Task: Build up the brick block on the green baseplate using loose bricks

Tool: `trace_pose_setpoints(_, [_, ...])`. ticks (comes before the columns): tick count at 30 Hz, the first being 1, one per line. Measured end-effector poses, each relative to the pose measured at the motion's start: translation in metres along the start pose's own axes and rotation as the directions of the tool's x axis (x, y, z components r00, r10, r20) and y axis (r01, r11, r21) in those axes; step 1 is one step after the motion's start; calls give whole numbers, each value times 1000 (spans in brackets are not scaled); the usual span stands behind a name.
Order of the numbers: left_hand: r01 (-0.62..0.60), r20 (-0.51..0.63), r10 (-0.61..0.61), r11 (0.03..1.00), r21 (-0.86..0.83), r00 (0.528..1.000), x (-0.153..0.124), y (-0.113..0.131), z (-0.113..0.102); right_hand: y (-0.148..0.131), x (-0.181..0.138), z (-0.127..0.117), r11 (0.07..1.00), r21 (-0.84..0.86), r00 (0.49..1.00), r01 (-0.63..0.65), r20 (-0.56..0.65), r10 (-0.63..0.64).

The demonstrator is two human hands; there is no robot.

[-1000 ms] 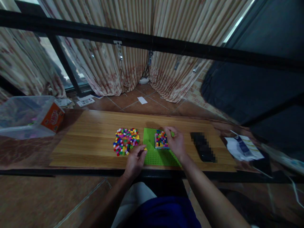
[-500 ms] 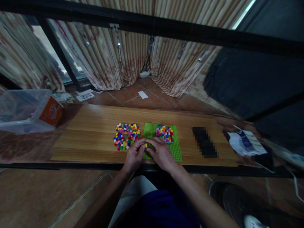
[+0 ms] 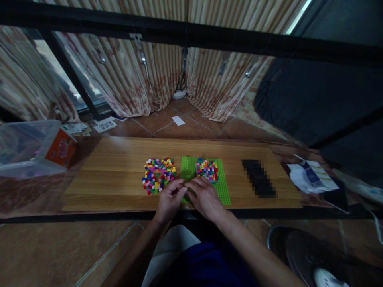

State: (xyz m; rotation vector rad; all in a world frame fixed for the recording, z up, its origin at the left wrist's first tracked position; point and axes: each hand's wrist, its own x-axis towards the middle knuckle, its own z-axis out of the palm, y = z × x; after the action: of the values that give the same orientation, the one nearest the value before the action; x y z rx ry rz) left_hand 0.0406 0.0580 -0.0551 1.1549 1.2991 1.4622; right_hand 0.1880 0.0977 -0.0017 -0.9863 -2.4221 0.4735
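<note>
My left hand (image 3: 170, 200) and my right hand (image 3: 205, 196) meet at the fingertips over the near left part of a green baseplate (image 3: 224, 195). The fingers of both are closed in a pinch. The small yellow toy brick seen between them a moment ago is now hidden by the fingers. Beyond my right hand, a square block of many-coloured bricks (image 3: 208, 169) sits on the baseplate. A loose heap of small coloured bricks (image 3: 158, 165) lies on the wooden board just left of the baseplate, beyond my left hand.
The wooden board (image 3: 104, 175) spans the view. A dark, pixelated object (image 3: 259, 178) lies on its right part. Off its left end stands a clear plastic bin (image 3: 26, 159) with an orange label. Papers (image 3: 312, 177) lie beyond the right end. Striped curtains (image 3: 149, 79) hang behind.
The yellow brick between my fingertips has gone out of sight as the fingers closed over it. My hands stay together in nearly the same place; the view has shifted slightly.
</note>
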Motion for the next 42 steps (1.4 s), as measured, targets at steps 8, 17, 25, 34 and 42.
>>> trace_pose_setpoints(8, [-12,-11,12,999,50,1000,-1,2,2,19,-2,-18,996,33,985,-87,-147,91])
trace_pose_setpoints(17, [-37,20,33,974,222,999,-1,-9,0,84,43,-42,923,198,908,-329,-201,366])
trace_pose_setpoints(25, [-21,28,14,969,246,1000,-1,-7,1,96,51,-34,880,299,916,-368,-45,398])
trace_pose_setpoints(34, [-31,15,28,968,249,999,-1,1,3,100,51,-34,768,460,880,-445,67,470])
trace_pose_setpoints(42, [-46,19,43,962,269,999,-1,-1,3,98,50,-28,688,562,854,-459,67,515])
